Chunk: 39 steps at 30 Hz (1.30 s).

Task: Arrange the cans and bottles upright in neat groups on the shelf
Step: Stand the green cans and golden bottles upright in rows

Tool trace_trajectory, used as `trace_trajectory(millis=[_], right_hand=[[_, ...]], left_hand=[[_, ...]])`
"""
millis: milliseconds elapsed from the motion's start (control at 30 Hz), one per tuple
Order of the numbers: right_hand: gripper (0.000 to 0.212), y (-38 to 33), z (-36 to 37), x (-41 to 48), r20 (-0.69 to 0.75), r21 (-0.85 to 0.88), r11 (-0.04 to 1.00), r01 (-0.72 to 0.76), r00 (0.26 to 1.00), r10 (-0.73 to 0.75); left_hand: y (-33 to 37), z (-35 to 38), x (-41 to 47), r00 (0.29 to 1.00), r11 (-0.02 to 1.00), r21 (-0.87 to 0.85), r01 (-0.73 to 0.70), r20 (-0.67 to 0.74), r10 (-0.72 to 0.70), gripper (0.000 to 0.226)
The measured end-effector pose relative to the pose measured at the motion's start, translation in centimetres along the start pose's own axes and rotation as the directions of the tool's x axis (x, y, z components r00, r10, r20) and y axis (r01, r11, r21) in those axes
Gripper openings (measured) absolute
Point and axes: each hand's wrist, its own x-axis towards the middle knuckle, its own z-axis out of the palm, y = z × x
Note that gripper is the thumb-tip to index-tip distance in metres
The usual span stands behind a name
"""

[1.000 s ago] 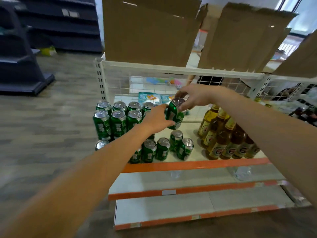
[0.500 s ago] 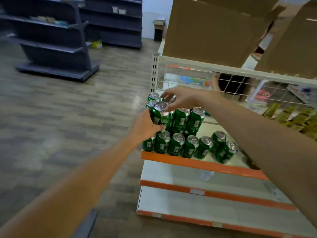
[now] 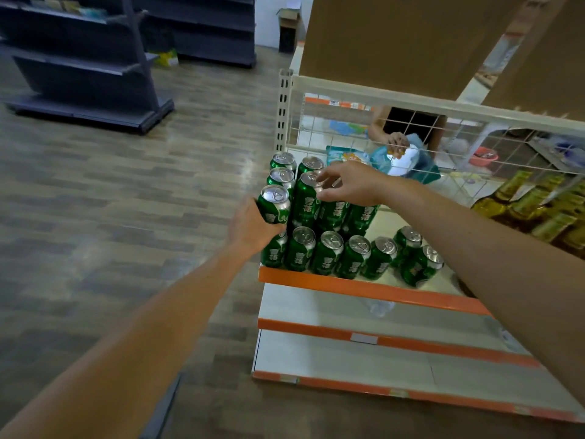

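Observation:
Several green cans stand in two tiers at the left end of the orange-edged shelf (image 3: 373,288). My left hand (image 3: 250,229) grips one green can (image 3: 274,205) at the upper tier's left front corner, above the front row of cans (image 3: 326,253). My right hand (image 3: 351,185) hovers over the upper cans (image 3: 308,198), fingers spread and relaxed, fingertips at a can top. Two cans (image 3: 421,264) sit apart at the row's right end. Amber bottles (image 3: 538,210) stand on the right of the shelf.
A wire mesh back panel (image 3: 364,122) closes the shelf behind; another person's hand (image 3: 395,142) handles packets beyond it. Cardboard boxes (image 3: 395,39) sit on top. Two lower shelves (image 3: 364,362) jut forward. Dark shelving units (image 3: 82,64) stand on the wooden floor at left.
The view has swung left and closer. My left hand has carried the can down to the upper tier's left front corner. My right hand has drawn back a little, over the can tops.

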Motion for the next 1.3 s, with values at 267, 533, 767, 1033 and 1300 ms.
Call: trace_trajectory(millis=[267, 533, 767, 1033, 1300], right_hand=[[0.049, 1.6, 1.2, -0.3, 0.013, 0.038, 0.999, -0.020, 1.000, 0.019], [0.051, 2.3, 1.5, -1.2, 0.026, 0.022, 0.998, -0.052, 0.998, 0.051], [0.053, 4.1, 1.5, -3.0, 0.022, 0.047, 0.993, -0.111, 0.994, 0.110], [0.053, 10.8, -1.5, -7.0, -0.097, 0.049, 0.951, -0.305, 0.946, 0.308], [0.064, 22.1, 1.4, -9.6, -0.019, 0.053, 0.882, -0.469, 0.882, 0.470]], left_hand=[[-0.2, 0.6, 0.6, 1.000, 0.999, -0.034, -0.009, 0.026, 0.010, 0.066], [-0.2, 1.6, 0.1, 0.999, 0.997, -0.076, 0.028, 0.047, -0.025, 0.068], [0.4, 1.1, -0.2, 0.995, 0.995, -0.089, 0.047, 0.091, -0.038, 0.083], [10.3, -1.1, 0.4, 0.924, 0.924, 0.101, -0.369, -0.071, 0.376, 0.084], [17.5, 12.0, -1.5, 0.833, 0.841, 0.092, -0.533, 0.229, 0.503, 0.048]])
